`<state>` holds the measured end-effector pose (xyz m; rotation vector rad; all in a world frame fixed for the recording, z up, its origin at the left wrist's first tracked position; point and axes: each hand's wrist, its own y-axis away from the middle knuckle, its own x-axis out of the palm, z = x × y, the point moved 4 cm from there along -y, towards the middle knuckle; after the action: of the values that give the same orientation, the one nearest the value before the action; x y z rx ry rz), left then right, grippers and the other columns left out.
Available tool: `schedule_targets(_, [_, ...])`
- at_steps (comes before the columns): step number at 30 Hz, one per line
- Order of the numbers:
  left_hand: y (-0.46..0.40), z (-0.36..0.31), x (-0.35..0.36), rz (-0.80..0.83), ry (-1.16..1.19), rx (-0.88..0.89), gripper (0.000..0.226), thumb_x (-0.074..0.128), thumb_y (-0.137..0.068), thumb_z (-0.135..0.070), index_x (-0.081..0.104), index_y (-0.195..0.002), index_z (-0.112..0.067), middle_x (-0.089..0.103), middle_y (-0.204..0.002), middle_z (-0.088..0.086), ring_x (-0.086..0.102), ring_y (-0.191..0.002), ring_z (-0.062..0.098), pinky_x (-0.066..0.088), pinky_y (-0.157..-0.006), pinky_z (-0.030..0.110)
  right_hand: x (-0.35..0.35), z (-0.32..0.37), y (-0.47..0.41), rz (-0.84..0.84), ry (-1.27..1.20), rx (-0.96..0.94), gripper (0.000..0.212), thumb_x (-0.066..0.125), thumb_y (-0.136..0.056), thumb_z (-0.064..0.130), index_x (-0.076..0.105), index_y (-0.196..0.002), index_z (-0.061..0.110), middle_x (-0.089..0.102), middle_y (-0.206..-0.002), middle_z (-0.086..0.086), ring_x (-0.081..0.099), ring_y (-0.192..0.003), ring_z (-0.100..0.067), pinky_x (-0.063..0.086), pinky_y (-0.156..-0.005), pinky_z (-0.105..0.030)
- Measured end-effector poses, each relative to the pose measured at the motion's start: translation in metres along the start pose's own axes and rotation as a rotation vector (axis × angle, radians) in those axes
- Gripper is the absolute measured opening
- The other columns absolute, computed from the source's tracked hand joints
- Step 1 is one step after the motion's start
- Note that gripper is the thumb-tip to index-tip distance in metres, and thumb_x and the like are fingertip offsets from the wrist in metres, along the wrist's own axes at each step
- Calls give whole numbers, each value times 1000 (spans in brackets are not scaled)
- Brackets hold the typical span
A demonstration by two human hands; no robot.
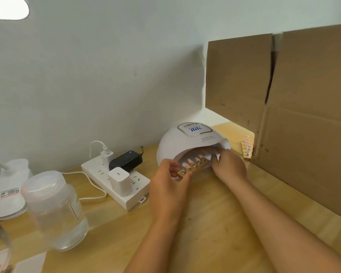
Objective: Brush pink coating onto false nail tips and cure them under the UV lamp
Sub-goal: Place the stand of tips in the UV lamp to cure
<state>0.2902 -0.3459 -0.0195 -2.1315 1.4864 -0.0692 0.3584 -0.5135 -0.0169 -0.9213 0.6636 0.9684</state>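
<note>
Hands are meeting at the mouth of the white dome-shaped UV lamp, which is sitting on the pale wooden worktop with blue digits glowing on its top display. We are holding a narrow wooden strip that is carrying a row of false nail tips with pink coating on small metal stands, and the strip is lying across the lamp's opening, its far end just inside. Our left hand is pinching the near end of the strip, fingers curled round it. Our right hand is resting at the far end by the lamp's right edge with fingers bent; we cannot tell whether they are actually clamping the strip. A second wooden strip of nail tips is standing just right of the lamp, beside the brown cardboard sheet leaning against the wall. Left of the lamp, a white power strip is carrying a black adapter and two white plugs. Further left, a clear plastic bottle with liquid and a translucent squeeze bottle are standing on the worktop.
</note>
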Motion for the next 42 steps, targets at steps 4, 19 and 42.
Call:
schedule_targets(4, [2, 5, 6, 33, -49, -65, 23, 73, -73, -29, 52, -80, -34, 57, -71, -16, 53, -70, -4, 38, -55, 8, 16, 10, -21, 104, 181, 50, 32, 32, -99, 21, 48, -121, 4, 52, -129, -11, 57, -108, -30, 41, -75, -30])
schedule_targets(19, [1, 11, 4, 72, -223, -113, 20, 67, -77, -31, 61, -95, -26, 54, -72, -16, 52, -72, 6, 31, -52, 10, 13, 11, -37, 195, 291, -19, 34, 37, -100, 29, 55, -117, 5, 56, -118, -15, 56, -107, -30, 38, -73, -27])
schedule_targets(42, [-2, 11, 8, 120, -286, -75, 26, 65, -79, -37, 62, -102, -24, 56, -81, -9, 52, -77, 11, 32, -57, 22, -69, -70, 74, 34, 148, 107, 31, 63, -69, 43, 51, -60, 17, 54, -62, 6, 51, -62, -18, 29, -46, -24])
